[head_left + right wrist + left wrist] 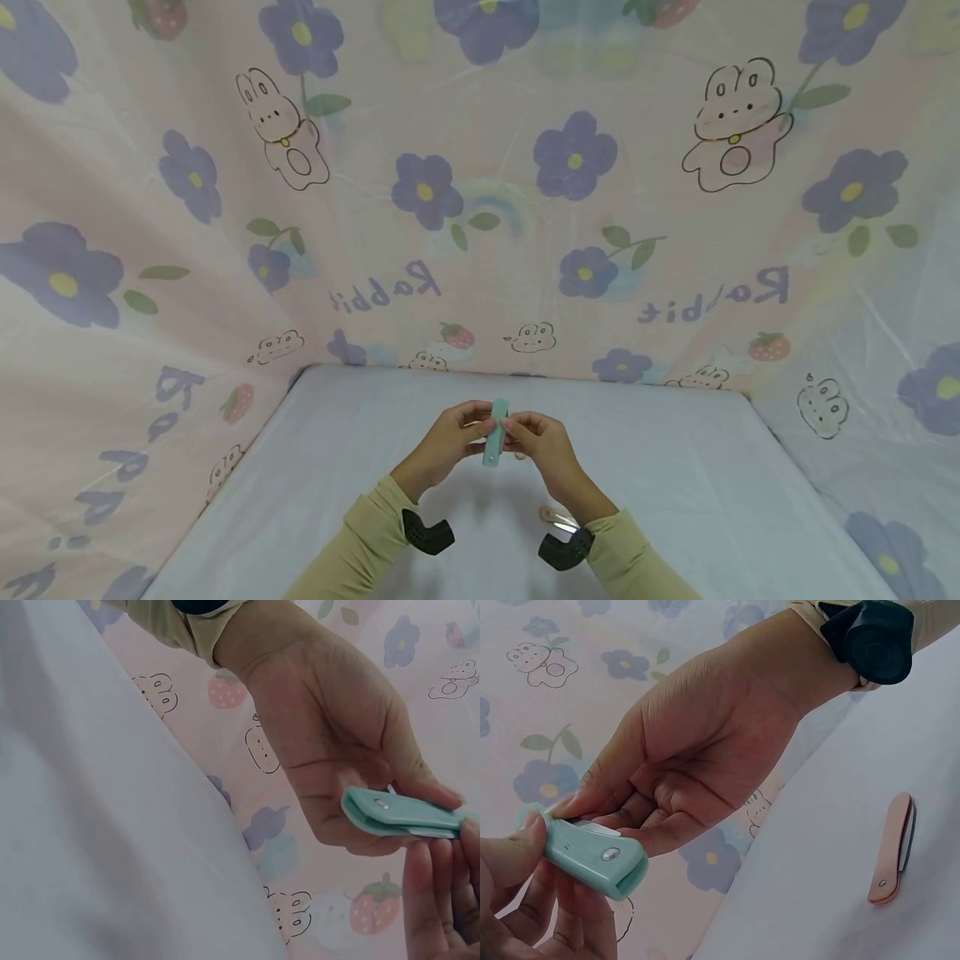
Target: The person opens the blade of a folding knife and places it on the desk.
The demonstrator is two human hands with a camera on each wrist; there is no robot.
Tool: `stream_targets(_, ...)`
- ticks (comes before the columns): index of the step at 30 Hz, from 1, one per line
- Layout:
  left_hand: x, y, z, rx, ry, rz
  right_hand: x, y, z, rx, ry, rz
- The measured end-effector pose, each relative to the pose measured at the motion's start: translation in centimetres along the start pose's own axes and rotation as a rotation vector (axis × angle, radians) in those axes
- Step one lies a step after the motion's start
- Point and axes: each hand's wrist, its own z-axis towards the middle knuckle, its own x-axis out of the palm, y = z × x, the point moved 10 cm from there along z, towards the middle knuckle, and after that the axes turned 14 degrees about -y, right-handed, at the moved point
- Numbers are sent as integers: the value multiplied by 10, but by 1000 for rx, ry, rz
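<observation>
A mint-green folding knife (492, 448) is held upright between both hands above the table. My left hand (450, 435) grips it from the left, thumb on the handle. From the other side my right hand (547, 448) pinches it with thumb and fingers. In the left wrist view a strip of pale blade (600, 828) shows along the handle (592, 859), next to the right fingertips. A silver rivet marks the handle's end, also visible in the right wrist view on the knife (405, 813). Fingers hide part of the blade.
A pink folding knife (890, 847) lies on the white tabletop (360, 425), near the right wrist, some blade showing beside its handle. Flower-and-rabbit printed curtains (495, 275) enclose the table's back and sides. Each wrist wears a black camera mount (427, 533).
</observation>
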Motion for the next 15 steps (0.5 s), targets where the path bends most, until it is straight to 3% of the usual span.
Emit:
stream_targets(7, 2, -1, -2, 7, -10, -8, -2, 0, -1, 5, 1, -1)
stream_targets(15, 1, -8, -2, 33, -58, -4, -3, 1, 0, 5, -10, 76)
